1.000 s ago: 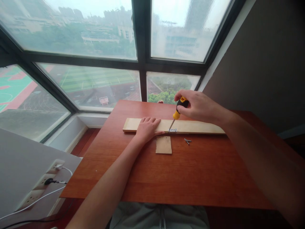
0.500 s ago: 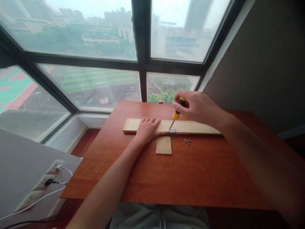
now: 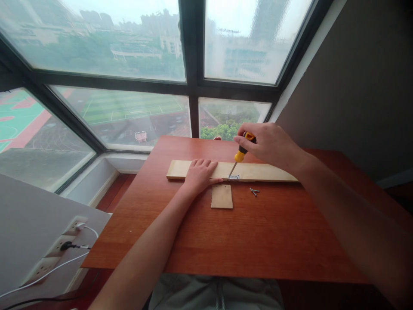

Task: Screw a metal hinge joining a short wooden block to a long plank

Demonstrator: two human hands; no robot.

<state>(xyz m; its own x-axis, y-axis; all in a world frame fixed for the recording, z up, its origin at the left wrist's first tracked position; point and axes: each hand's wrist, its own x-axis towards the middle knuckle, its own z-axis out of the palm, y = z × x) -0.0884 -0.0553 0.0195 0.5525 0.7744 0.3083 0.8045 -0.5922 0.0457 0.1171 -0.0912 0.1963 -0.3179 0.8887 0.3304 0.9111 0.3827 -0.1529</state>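
A long pale wooden board lies across the table. My left hand holds it down, fingers over the top to the far edge and thumb along the near edge. In my right hand is a screwdriver with a yellow and black handle, gripped from above. Its shaft slants down to a small metal hinge at the board's near edge, just right of my left thumb. Whether a screw sits under the tip is too small to tell. A small thin wooden piece lies in front of the board.
Some loose screws lie on the reddish-brown table, right of the small wooden piece. Large windows stand beyond the table. Wall sockets with plugged-in cables are at the lower left, and a grey wall rises on the right.
My right hand and the screwdriver handle have turned and shifted slightly to the right. The tip stays at the hinge, and my left hand and the board have not moved.
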